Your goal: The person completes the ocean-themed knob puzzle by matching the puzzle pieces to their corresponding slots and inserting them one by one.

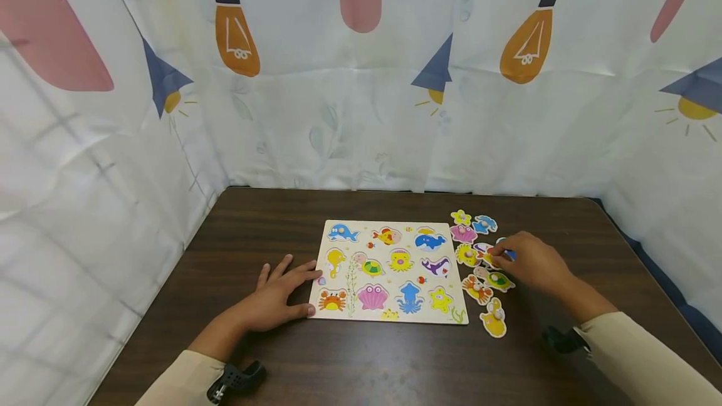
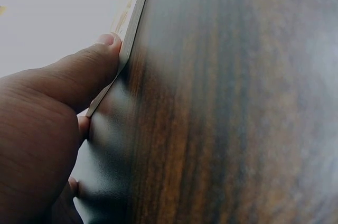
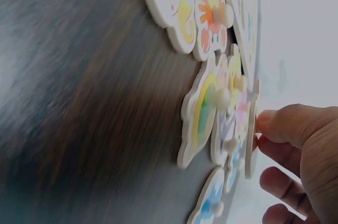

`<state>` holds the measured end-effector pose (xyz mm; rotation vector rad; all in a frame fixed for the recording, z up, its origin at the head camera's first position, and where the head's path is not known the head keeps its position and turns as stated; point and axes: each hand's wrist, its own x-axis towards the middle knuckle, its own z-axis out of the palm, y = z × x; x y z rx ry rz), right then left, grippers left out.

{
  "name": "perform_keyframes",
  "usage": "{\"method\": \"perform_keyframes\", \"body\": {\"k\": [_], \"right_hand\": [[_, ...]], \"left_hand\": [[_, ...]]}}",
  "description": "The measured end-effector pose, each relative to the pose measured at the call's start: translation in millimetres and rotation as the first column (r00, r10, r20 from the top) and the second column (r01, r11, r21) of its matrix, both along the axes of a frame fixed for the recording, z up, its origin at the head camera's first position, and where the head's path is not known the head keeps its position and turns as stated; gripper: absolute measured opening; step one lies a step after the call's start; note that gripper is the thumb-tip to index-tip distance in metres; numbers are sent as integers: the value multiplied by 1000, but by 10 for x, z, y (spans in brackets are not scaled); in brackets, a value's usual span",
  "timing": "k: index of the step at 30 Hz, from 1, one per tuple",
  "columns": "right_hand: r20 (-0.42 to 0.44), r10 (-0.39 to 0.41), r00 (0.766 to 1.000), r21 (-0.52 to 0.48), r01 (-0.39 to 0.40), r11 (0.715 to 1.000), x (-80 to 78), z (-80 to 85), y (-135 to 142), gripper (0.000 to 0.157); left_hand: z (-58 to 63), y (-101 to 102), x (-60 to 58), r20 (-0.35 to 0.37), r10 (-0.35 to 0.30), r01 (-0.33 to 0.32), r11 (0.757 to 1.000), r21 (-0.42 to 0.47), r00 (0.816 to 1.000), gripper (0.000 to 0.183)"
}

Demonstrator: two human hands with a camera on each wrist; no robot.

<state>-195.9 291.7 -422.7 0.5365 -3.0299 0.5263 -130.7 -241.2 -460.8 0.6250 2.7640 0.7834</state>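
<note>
Just left of the pale board [image 1: 393,282], my left hand [image 1: 271,302] lies spread, thumb and a finger touching its edge; light pressure should steady it; under both, the dark table [image 1: 361,362] has wood grain and a soft gloss; right of the board, the curvy yellow seahorse piece [image 1: 494,318] lies nearest; beyond it come the spiky orange crab piece [image 1: 477,289] and oval turtle piece [image 1: 498,280], round-knobbed; above the cluster's middle, my right hand [image 1: 527,259] pinches a thin, flat piece [image 3: 251,155], its picture mostly hidden; I judge a straight lift kindest to its neighbours; farther lie a scalloped pink shell piece [image 1: 463,234] and yellow star piece [image 1: 460,217]; behind hangs a creased, printed curtain [image 1: 350,130].
</note>
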Motion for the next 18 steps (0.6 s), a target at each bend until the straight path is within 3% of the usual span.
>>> {"method": "perform_keyframes", "body": {"k": [18], "right_hand": [[10, 70, 997, -10, -70, 997, -202, 12, -422, 9]], "left_hand": [[-10, -3, 0, 0, 3, -3, 1000, 4, 1000, 69]]}}
